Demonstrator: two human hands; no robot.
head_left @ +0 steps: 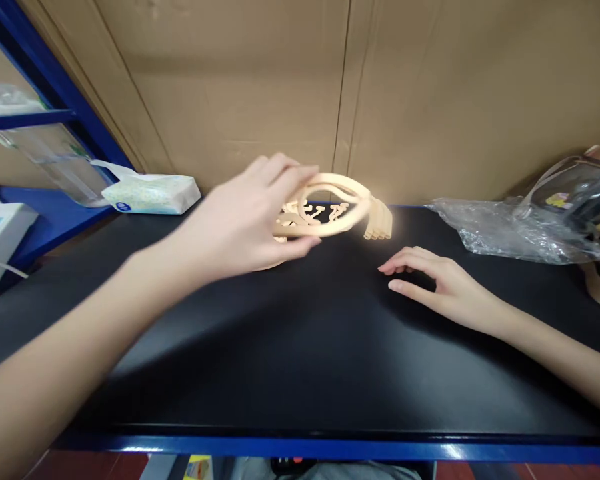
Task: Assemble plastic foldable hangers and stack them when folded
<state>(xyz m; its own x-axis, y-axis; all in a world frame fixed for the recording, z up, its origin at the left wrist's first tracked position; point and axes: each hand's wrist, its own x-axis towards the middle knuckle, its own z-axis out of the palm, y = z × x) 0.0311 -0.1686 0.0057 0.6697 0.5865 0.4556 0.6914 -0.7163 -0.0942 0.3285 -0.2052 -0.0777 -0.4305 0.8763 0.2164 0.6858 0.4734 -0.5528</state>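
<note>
Head view, left hand: the cream-coloured oval ring (340,228) is pinched between thumb and fingers by the left hand (260,213); it appears to be held above the black surface (300,373), with some detail lost to blur.
Right hand: nothing is gripped by the right hand (440,287); its fingers are loosely curved, thumb parted from them, near the bundle of tubes but apart from it.
Bundle of tubes: several cream tubes (380,220) are laid side by side near the back edge, just beside the ring as seen; whether they are fastened together cannot be told.
Small curved pieces: a cluster of cream pieces (337,212) is seen through and behind the ring, partly hidden.
Progress: one piece is judged to be in hand; no joining of ring, tubes and small pieces can be made out, so most of the handling is judged to be left.
Tissue pack: a blue oval logo is printed on the pack (153,193), but its lettering cannot be read.
White box: blue print is carried by the box (3,233) at far left, too blurred to read.
Clear bag: yellow and brown figures are shown on the bag (580,187); no words are legible.
</note>
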